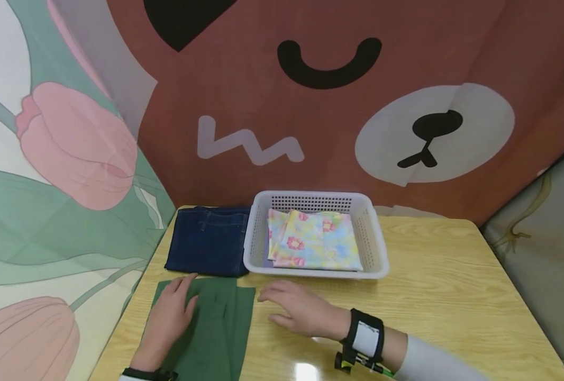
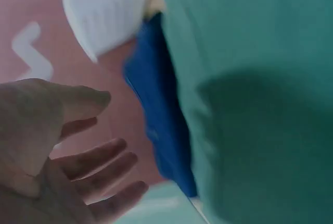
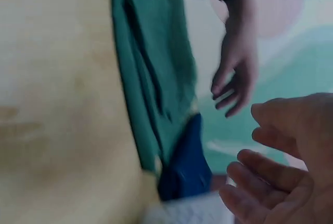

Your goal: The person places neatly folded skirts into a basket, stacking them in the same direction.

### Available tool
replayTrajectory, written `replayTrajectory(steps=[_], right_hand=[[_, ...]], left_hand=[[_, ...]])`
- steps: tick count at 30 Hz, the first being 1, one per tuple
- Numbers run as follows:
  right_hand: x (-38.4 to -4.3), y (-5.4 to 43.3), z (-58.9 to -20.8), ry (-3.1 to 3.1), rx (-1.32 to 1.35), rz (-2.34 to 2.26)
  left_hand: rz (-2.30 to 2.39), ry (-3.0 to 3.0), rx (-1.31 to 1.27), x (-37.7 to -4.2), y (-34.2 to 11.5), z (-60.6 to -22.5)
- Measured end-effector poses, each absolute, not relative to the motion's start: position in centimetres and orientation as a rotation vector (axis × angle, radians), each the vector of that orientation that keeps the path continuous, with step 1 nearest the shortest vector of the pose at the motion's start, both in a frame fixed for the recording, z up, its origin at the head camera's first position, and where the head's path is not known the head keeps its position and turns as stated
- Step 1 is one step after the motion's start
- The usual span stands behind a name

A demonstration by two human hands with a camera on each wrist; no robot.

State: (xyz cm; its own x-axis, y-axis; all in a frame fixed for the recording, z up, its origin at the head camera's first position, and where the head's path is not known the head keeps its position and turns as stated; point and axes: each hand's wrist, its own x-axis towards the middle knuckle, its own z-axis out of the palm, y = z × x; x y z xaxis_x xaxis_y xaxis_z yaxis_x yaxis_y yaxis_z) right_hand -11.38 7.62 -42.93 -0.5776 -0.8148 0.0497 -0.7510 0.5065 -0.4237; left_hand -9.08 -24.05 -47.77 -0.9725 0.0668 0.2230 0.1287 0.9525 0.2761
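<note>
A folded green garment [image 1: 210,328] lies at the table's near left, with a narrower layer showing along its right side. Over its left part hovers my left hand [image 1: 167,320], fingers relaxed and holding nothing; the right wrist view shows that hand [image 3: 239,70] raised off the cloth. My right hand [image 1: 306,309] hangs above the wood just right of the garment, fingers loosely bent around nothing. Beyond the green cloth is a folded pair of dark blue jeans [image 1: 210,241], touching or nearly touching the basket's left side.
A white plastic basket [image 1: 381,259] stands at the table's back middle, with folded pastel floral cloth [image 1: 320,241] inside. The wooden table [image 1: 444,296] extends to the right. Printed curtains [image 1: 244,95] hang behind it and along the left side.
</note>
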Motion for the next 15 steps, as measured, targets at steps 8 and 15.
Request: replayTrajectory(steps=[8, 15], right_hand=[[-9.0, 3.4, -47.3, 2.420, -1.757, -0.380], [-8.2, 0.2, -50.2, 2.353, -1.958, -0.139]], left_hand=[[-0.278, -3.024, -0.100, -7.2, -27.7, -49.1], [-0.301, -3.105, -0.139, -6.9, -28.7, -50.4]])
